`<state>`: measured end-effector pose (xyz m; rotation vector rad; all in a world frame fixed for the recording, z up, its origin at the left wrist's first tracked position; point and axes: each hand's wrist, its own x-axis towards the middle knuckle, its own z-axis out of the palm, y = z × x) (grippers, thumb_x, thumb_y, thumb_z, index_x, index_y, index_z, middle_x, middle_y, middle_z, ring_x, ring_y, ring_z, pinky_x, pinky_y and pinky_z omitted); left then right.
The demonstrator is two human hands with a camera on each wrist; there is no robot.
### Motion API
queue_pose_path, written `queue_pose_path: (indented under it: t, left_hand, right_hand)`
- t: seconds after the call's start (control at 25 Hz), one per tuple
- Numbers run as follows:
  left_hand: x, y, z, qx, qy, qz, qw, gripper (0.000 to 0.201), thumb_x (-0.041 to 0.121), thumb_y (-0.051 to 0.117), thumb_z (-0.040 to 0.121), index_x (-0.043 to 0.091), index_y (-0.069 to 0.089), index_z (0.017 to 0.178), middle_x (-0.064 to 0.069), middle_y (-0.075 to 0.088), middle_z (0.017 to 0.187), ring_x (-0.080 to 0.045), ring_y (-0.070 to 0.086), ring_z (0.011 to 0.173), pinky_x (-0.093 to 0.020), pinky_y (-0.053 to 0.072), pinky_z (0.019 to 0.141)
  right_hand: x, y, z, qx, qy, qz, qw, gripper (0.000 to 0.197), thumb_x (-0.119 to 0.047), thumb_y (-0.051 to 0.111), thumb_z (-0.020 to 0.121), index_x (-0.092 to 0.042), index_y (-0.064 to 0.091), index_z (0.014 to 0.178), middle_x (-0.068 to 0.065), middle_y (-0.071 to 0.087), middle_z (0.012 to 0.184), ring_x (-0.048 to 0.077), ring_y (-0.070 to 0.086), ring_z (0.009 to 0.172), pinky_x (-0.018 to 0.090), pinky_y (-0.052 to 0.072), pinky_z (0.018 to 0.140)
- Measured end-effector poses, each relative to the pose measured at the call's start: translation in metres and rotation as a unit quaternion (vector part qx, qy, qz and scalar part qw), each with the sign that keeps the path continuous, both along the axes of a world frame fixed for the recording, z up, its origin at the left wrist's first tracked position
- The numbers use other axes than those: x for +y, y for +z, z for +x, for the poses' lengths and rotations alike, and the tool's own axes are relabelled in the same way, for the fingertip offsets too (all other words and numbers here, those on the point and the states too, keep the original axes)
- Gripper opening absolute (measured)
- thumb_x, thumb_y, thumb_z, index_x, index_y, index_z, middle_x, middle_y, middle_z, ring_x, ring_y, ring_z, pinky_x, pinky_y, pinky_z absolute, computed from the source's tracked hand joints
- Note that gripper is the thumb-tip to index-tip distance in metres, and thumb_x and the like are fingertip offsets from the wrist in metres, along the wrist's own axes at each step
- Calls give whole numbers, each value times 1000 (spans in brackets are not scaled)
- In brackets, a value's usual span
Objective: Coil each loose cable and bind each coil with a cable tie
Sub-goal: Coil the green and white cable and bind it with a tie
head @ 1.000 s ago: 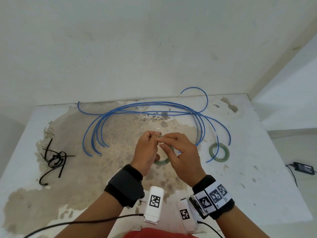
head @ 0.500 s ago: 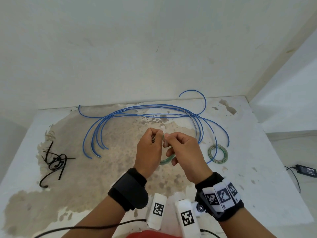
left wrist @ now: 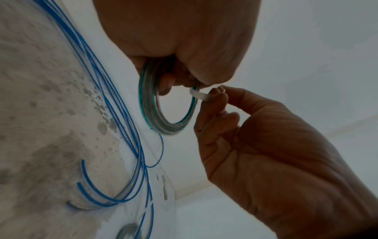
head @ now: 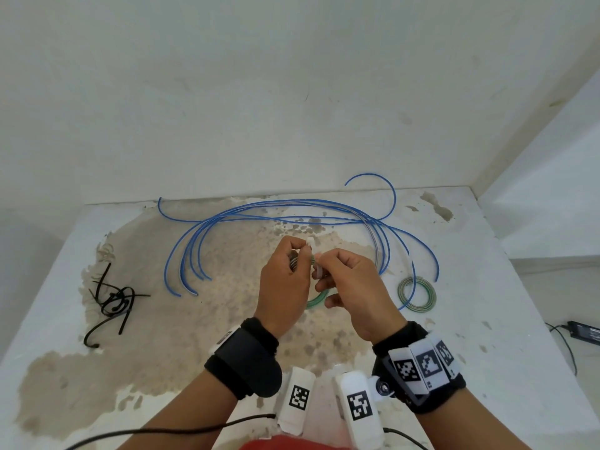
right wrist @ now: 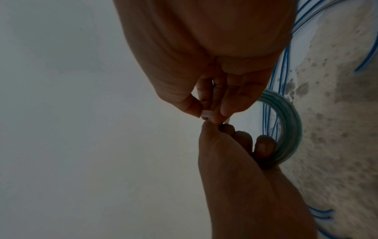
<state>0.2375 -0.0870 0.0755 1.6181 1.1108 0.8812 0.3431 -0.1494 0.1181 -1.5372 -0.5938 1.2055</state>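
Hands are meeting at the centre of the head view, raised above the stained white table (head: pixel 487 319). The left hand (head: pixel 285 280) is curling its fingers around a small green coil (left wrist: pixel 151 103), gripping it along the upper arc while the rest is hanging free below the palm. The right hand (head: pixel 354 287) is pinching a white cable tie (left wrist: pixel 199 95) between thumb and forefinger, with the strap lying across the coil's strands just beside the left fingertips; the other right fingers are curling loosely underneath. Whether the tie is already locked cannot be told.

Blue cable (head: pixel 292 216) is lying loose in wide arcs across the upper middle of the frame, behind the hands. A second green coil (head: pixel 417 293) is lying flat at centre right, with a blue strand crossing over it. Black cable ties (head: pixel 112 300) are sitting in a tangled pile at centre left. A black power adapter (head: pixel 584 332) is lying on the floor at the right edge.
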Motion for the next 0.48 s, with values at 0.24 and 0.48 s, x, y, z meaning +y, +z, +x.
queue_pose_path:
  t: [0.24,0.48]
  left_hand:
    - [-2,0,-6,11,-4,34,999,10,25,50,104,24,57,97,2,59,66,-4,48,55,-17,41,54]
    - [-4,-1,-9,21,-6,80,997,11,18,52,103,26,58,99,17,58,62,-4,47,51,-13,36,51]
  right_hand:
    - [1,5,-1,18,15,-17,1000,24,-16,58,94,-14,60,70,1,63,74,11,56,62,25,44,51]
    - [2,8,-2,50,-1,-32,998,15,-16,56,93,-11,60,79,0,62,73,11,54,62,25,42,51]
